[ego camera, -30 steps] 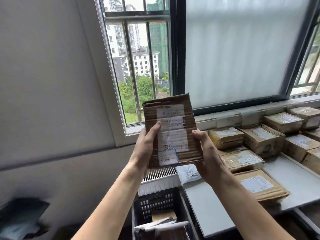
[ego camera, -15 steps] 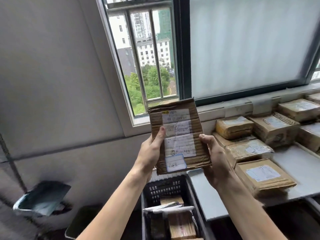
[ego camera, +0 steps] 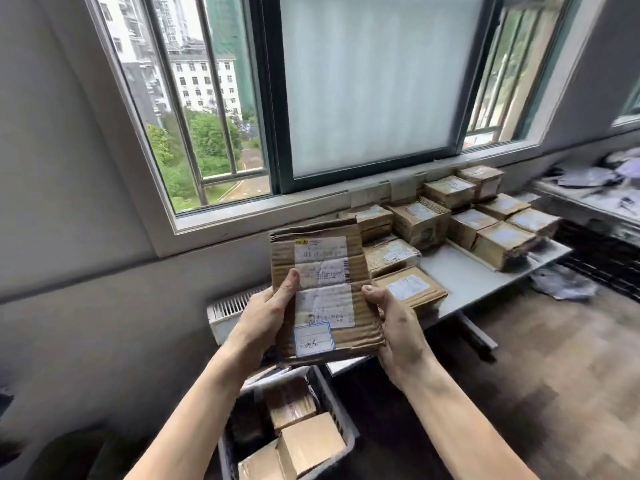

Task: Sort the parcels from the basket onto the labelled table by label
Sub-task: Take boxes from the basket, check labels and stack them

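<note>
A person holds a flat cardboard parcel (ego camera: 360,306) upright before them, above the basket (ego camera: 344,424) and just left of the worktop (ego camera: 467,271), with both hands clamped on it: the left hand (ego camera: 263,320) grips the left edge with its thumb laid over the front, and the right hand (ego camera: 398,327) grips the right edge the same way. The likeliest slip is a wrong sort: the handwriting on the small blue-bordered sticker (ego camera: 313,338) at the lower left of the front is too faint to read here, and the boxes (ego camera: 485,226) already on the worktop sit close together, so the parcel could land in the wrong group. A one-handed reach across might also let it drop or nudge a stack near the worktop's edge. The parcel is brown corrugated card, thin for its width, creased and worn along its top edge, with a long white shipping label (ego camera: 323,299) running down the front and a barcode (ego camera: 346,271) at the label's right side
</note>
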The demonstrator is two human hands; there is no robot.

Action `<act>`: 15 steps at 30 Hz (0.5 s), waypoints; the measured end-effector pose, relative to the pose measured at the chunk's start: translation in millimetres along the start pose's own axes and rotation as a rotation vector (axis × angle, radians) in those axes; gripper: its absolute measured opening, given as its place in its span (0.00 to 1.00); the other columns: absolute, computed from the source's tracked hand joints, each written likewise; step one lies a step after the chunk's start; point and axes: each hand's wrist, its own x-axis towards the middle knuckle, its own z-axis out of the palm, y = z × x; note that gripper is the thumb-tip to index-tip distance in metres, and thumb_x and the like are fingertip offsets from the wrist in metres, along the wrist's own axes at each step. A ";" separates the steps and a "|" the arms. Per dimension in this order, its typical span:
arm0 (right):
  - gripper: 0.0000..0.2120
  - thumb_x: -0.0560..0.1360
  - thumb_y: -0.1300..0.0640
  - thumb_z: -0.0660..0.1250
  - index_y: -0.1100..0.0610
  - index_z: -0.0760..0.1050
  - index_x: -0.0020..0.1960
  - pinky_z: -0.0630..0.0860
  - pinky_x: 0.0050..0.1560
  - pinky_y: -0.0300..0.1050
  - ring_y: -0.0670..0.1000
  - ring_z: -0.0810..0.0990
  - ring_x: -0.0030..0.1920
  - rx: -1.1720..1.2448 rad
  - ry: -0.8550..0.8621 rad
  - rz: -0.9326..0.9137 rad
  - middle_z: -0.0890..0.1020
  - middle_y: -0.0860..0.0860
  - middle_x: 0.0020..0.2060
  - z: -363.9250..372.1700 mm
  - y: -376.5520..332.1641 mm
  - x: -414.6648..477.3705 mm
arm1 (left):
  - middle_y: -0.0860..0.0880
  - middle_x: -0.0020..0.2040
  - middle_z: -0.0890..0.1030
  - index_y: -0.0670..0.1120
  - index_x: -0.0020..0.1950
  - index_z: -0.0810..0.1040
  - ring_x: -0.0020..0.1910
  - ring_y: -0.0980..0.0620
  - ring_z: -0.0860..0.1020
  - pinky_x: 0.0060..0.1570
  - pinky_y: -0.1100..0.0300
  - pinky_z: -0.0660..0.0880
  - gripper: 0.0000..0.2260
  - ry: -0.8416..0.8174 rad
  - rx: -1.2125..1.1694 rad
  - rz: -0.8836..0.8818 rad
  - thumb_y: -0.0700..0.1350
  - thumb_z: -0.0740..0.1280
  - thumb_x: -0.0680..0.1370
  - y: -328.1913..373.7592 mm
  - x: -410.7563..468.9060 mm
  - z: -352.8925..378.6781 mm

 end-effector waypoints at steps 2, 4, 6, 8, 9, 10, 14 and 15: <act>0.16 0.82 0.54 0.63 0.63 0.83 0.59 0.76 0.67 0.66 0.63 0.85 0.57 -0.026 0.041 0.007 0.86 0.62 0.54 -10.9 -0.6 -16.0 | 0.44 0.50 0.88 0.44 0.57 0.84 0.50 0.46 0.87 0.55 0.48 0.83 0.26 -0.037 -0.026 -0.033 0.64 0.67 0.72 -9.7 -6.8 9.7; 0.16 0.82 0.55 0.63 0.63 0.83 0.60 0.77 0.66 0.64 0.62 0.85 0.57 -0.032 0.071 0.006 0.86 0.62 0.55 -23.4 -1.9 -30.1 | 0.43 0.51 0.88 0.44 0.57 0.84 0.52 0.44 0.87 0.59 0.44 0.81 0.28 -0.082 -0.046 -0.059 0.65 0.69 0.71 -17.6 -12.7 21.1; 0.15 0.82 0.55 0.62 0.62 0.83 0.59 0.77 0.66 0.63 0.61 0.86 0.56 -0.026 0.087 -0.002 0.86 0.62 0.55 -37.3 -4.2 -38.3 | 0.44 0.52 0.88 0.45 0.58 0.84 0.52 0.45 0.87 0.61 0.43 0.80 0.27 -0.104 -0.051 -0.060 0.65 0.69 0.71 -22.0 -15.8 34.2; 0.15 0.82 0.55 0.62 0.62 0.83 0.59 0.76 0.67 0.63 0.61 0.86 0.57 -0.018 0.100 -0.012 0.86 0.62 0.55 -53.2 -8.0 -42.1 | 0.46 0.53 0.88 0.47 0.58 0.85 0.53 0.45 0.87 0.62 0.42 0.80 0.25 -0.116 -0.031 -0.045 0.65 0.69 0.72 -24.6 -15.4 49.3; 0.15 0.82 0.55 0.62 0.62 0.83 0.59 0.76 0.67 0.63 0.61 0.85 0.58 -0.016 0.104 -0.018 0.86 0.62 0.55 -61.8 -10.5 -43.1 | 0.46 0.53 0.88 0.48 0.58 0.85 0.54 0.45 0.86 0.63 0.42 0.79 0.25 -0.121 -0.021 -0.036 0.66 0.69 0.73 -24.8 -15.1 57.6; 0.15 0.82 0.55 0.62 0.61 0.83 0.60 0.75 0.68 0.64 0.61 0.85 0.58 -0.014 0.102 -0.028 0.86 0.62 0.56 -70.3 -13.6 -42.8 | 0.46 0.54 0.88 0.48 0.58 0.85 0.54 0.45 0.86 0.63 0.42 0.79 0.25 -0.126 -0.013 -0.029 0.66 0.69 0.73 -25.3 -13.1 65.4; 0.15 0.81 0.54 0.62 0.59 0.86 0.56 0.74 0.69 0.66 0.62 0.84 0.61 0.027 0.077 -0.051 0.85 0.62 0.58 -111.0 -27.0 -30.8 | 0.46 0.53 0.88 0.48 0.57 0.86 0.54 0.45 0.86 0.63 0.43 0.79 0.26 -0.140 0.058 -0.011 0.68 0.68 0.73 -21.6 1.5 103.5; 0.15 0.82 0.54 0.62 0.57 0.86 0.56 0.74 0.69 0.66 0.62 0.84 0.61 0.033 0.067 -0.054 0.85 0.62 0.58 -123.1 -31.4 -25.3 | 0.47 0.53 0.88 0.48 0.58 0.86 0.54 0.45 0.86 0.62 0.44 0.79 0.26 -0.140 0.072 -0.007 0.68 0.68 0.73 -20.4 6.6 115.7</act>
